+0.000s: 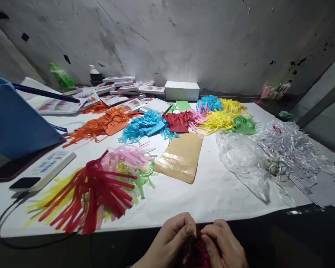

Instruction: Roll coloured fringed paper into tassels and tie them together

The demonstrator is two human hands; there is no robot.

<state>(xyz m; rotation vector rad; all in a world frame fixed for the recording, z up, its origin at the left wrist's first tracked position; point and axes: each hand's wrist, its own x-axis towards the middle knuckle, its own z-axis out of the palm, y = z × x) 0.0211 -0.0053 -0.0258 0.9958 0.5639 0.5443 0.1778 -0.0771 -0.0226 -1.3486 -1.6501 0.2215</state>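
At the table's front edge, my left hand (177, 238) and my right hand (223, 245) are close together, fingers pinched on a dark red paper tassel (199, 251). Its lower part hangs in shadow below the hands, so its full shape is hidden. To the left on the table lies a spread pile of fringed tassels, with a red tassel (100, 186) on top, a pink tassel (128, 158) behind it, and yellow (56, 197) and light green (143, 178) strips at the sides. A brown paper envelope (181, 158) lies flat beyond my hands.
Fringed paper bundles cross the table: orange (103, 124), blue (145, 126), red (178, 121), yellow (216, 121), green (243, 124). Clear plastic (242, 160) and silver strands (290, 145) lie right. Flat boxes (128, 87) and a white box (182, 91) stand behind; a corded white device (48, 167) sits left.
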